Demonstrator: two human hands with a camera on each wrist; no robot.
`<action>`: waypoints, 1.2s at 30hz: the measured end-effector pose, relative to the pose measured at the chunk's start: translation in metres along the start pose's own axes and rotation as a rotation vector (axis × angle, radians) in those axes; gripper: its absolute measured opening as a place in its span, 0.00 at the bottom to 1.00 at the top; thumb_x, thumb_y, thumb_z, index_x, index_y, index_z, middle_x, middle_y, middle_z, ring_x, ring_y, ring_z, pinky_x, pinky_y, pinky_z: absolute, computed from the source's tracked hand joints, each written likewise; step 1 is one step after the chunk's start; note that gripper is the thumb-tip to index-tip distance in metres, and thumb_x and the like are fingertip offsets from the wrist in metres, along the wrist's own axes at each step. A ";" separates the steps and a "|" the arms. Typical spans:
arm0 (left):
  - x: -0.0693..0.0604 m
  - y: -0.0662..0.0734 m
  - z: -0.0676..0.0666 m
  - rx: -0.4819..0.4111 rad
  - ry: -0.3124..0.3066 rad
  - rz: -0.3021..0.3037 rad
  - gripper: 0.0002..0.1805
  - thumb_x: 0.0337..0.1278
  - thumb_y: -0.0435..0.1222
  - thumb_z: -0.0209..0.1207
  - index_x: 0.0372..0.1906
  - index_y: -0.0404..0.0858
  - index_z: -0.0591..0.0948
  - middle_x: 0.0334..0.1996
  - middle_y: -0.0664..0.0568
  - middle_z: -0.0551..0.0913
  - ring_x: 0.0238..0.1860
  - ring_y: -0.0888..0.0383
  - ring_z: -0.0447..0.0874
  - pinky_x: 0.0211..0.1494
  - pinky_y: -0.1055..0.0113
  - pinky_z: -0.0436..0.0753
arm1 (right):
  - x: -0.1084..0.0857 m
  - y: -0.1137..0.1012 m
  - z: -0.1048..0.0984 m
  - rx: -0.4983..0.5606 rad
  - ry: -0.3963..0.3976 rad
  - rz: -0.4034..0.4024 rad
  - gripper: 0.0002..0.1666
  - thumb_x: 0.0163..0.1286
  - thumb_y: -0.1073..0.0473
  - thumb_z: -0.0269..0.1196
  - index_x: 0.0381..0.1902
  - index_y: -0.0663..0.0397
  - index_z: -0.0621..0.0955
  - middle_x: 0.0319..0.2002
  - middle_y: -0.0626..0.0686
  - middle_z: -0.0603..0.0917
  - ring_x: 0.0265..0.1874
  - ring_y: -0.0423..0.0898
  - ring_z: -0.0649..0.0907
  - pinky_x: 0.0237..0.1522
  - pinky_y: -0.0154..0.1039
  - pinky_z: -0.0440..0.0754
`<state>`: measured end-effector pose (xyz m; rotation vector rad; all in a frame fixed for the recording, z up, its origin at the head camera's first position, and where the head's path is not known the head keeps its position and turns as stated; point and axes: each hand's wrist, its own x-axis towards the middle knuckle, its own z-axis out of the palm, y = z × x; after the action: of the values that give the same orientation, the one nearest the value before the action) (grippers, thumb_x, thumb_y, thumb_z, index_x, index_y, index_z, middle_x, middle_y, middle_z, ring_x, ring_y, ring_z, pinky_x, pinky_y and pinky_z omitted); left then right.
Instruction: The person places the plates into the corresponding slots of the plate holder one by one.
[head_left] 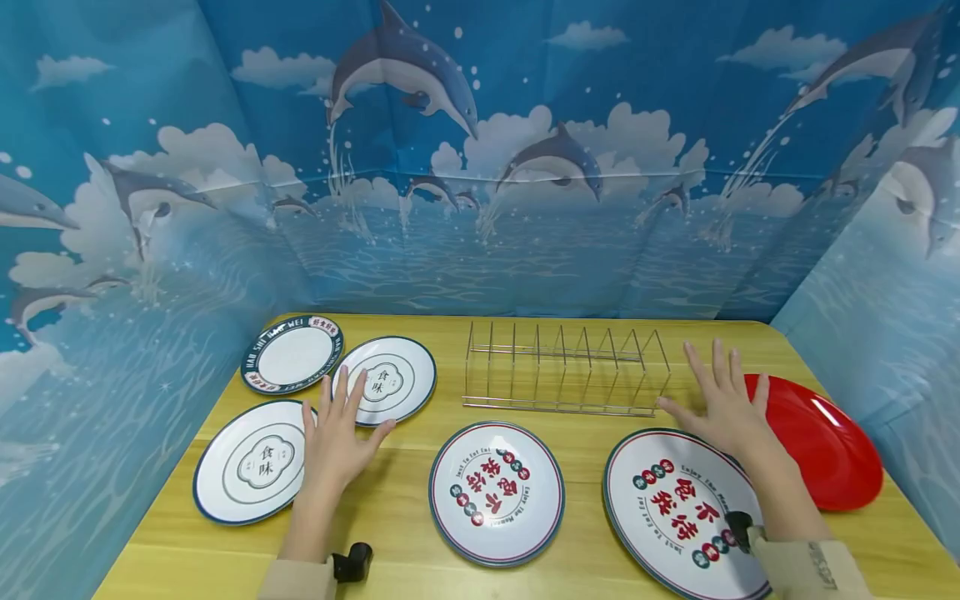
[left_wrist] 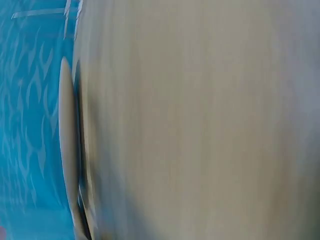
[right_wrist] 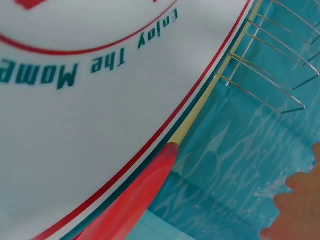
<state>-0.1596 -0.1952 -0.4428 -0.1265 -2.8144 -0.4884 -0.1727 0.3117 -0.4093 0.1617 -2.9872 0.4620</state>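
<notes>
In the head view my left hand [head_left: 339,440] hovers with fingers spread, between a white plate with a blue rim [head_left: 247,462] and a similar round plate [head_left: 397,375] behind. My right hand [head_left: 729,417], also spread and holding nothing, is over the far edge of a large white plate with red lettering [head_left: 660,517], beside a red oval plate [head_left: 825,442]. A wire plate rack [head_left: 562,408] stands at the back, between the hands. Fingertips of the right hand [right_wrist: 300,205] show at the edge of the right wrist view; the left wrist view is blurred.
A smaller plate with red lettering [head_left: 495,496] lies at the front middle of the wooden table [head_left: 405,492]. At the back left is a plate with a dark patterned rim [head_left: 258,367]. A dolphin-print cloth [head_left: 525,250] surrounds the table's back and sides.
</notes>
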 end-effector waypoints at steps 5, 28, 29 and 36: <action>-0.005 -0.020 -0.014 -0.214 0.131 -0.118 0.48 0.49 0.53 0.60 0.72 0.48 0.49 0.71 0.43 0.47 0.70 0.41 0.40 0.67 0.38 0.40 | 0.010 0.003 -0.002 0.271 0.017 -0.018 0.55 0.62 0.40 0.57 0.72 0.44 0.36 0.69 0.67 0.32 0.65 0.71 0.37 0.53 0.77 0.35; -0.064 -0.141 -0.053 -1.133 0.294 -0.471 0.48 0.48 0.23 0.62 0.71 0.53 0.52 0.50 0.63 0.71 0.37 0.75 0.80 0.37 0.82 0.79 | 0.041 0.030 0.008 0.923 -0.250 -0.078 0.41 0.67 0.61 0.57 0.72 0.43 0.50 0.54 0.57 0.75 0.45 0.35 0.80 0.45 0.42 0.81; -0.067 -0.145 -0.054 -1.156 0.285 -0.478 0.48 0.48 0.23 0.62 0.71 0.53 0.52 0.50 0.64 0.72 0.37 0.75 0.80 0.36 0.81 0.79 | 0.042 0.031 0.008 0.933 -0.261 -0.077 0.41 0.66 0.61 0.57 0.72 0.44 0.51 0.53 0.53 0.76 0.45 0.36 0.80 0.45 0.41 0.81; -0.084 -0.156 -0.069 -1.224 0.291 -0.647 0.51 0.47 0.24 0.63 0.71 0.58 0.50 0.51 0.67 0.72 0.35 0.73 0.81 0.35 0.80 0.80 | 0.048 0.036 0.010 0.939 -0.302 -0.051 0.40 0.67 0.61 0.56 0.71 0.50 0.51 0.52 0.53 0.76 0.45 0.49 0.82 0.47 0.44 0.81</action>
<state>-0.0817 -0.3680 -0.4546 0.5698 -1.8257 -2.0662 -0.2258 0.3384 -0.4227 0.4027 -2.7310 1.9289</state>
